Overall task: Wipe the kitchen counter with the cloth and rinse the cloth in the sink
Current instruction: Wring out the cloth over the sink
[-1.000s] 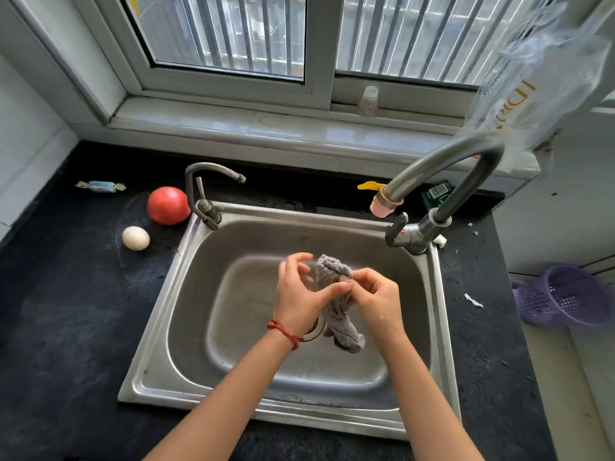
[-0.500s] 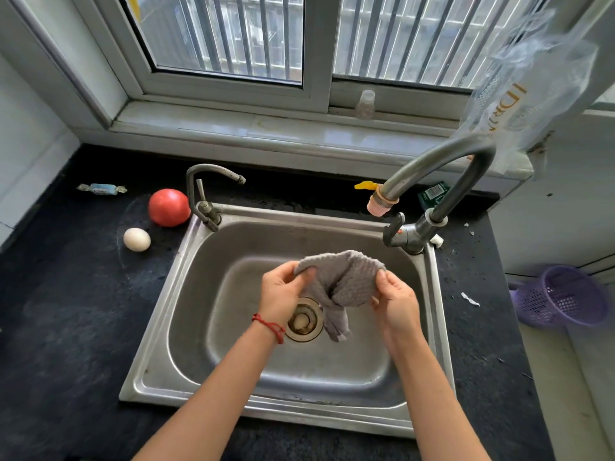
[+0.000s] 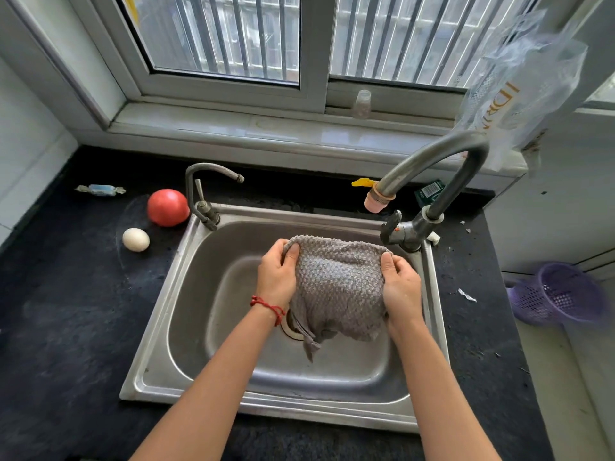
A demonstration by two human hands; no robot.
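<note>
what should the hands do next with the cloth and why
Probably carry the cloth up and right under the big tap's spout. Left hand and right hand hold it spread over the sink, and no water is running.

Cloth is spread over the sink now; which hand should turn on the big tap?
Probably right: the right hand grips the cloth just below the tap lever; the left hand is farther off.

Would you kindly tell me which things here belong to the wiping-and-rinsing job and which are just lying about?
Job: cloth, sink, counter, large faucet, left hand, right hand.
Lying about: tomato, egg, candy, purple basket.
</note>
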